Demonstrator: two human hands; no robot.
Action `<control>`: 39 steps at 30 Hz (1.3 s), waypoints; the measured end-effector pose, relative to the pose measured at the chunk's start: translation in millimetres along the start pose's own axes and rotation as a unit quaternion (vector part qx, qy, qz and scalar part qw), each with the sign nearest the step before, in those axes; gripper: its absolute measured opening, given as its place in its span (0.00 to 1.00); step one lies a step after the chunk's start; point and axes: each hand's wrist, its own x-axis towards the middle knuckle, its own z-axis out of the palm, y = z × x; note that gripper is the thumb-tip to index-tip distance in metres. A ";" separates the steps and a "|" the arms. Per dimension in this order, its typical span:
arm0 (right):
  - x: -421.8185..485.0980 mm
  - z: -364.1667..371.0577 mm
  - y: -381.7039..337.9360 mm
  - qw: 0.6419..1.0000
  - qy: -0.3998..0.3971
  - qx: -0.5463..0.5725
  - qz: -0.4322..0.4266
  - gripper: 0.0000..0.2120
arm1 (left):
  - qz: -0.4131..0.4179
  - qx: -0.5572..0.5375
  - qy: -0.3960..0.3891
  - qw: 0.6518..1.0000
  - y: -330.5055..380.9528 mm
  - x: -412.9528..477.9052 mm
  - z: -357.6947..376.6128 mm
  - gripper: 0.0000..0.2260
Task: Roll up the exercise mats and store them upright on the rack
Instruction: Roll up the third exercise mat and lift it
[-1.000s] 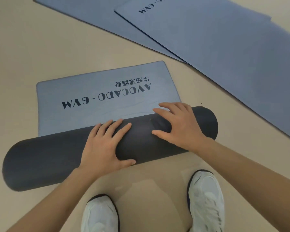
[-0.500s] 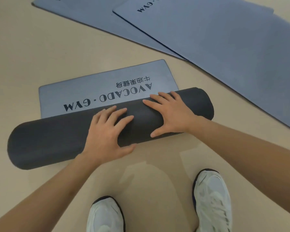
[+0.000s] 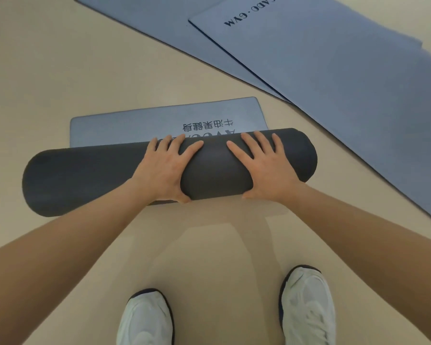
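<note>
The head view looks down on a smooth beige floor [image 3: 60, 70], bare of furniture; no rack shows anywhere in it.

Across the middle lies the rolled mat [image 3: 85, 178], a thick dark cylinder running left to right, its left end nearer than its right. Beyond it a short flat strip [image 3: 135, 130] of the same mat is not yet rolled, grey-blue face up, with printed lettering half hidden under the roll. The dark underside faces outward on the roll because the mat is being wound away from the person.

The left hand [image 3: 162, 170] and right hand [image 3: 264, 170] rest on top of the roll a little right of its centre, set apart from each other. Both are spread wide, with palms down, fingers laid straight over the far curve and thumbs tucked against the near side. They press rather than grip, which suits pushing the roll forward while keeping it tight and even. Judging by the short strip left, this mat is nearly done.

Two loose mats lie flat at the far right, the right mat [image 3: 334, 95] overlapping the far mat [image 3: 159, 28]; both have yet to be rolled.

At the near edge a left shoe [image 3: 144, 317] and right shoe [image 3: 306, 302] stand apart, well behind the roll, a stance that lets the person lean over it.
</note>
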 end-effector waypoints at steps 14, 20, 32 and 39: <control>-32.4 -14.9 -18.6 0.999 0.023 0.026 -0.041 0.55 | 0.004 -0.118 -0.073 0.990 9.2 -49.2 -24.5 0.55; -93.0 -12.8 -51.4 0.997 -0.014 0.060 -0.053 0.55 | 0.022 -0.145 -0.108 0.983 33.7 -112.1 -15.6 0.53; -55.6 -29.7 -28.7 0.970 -0.177 0.154 -0.067 0.60 | 0.050 -0.101 0.015 0.994 108.2 -145.9 -2.2 0.54; -78.5 -6.8 -13.6 0.961 0.106 0.229 0.112 0.45 | 0.023 -0.071 0.031 0.997 84.6 -95.5 4.4 0.57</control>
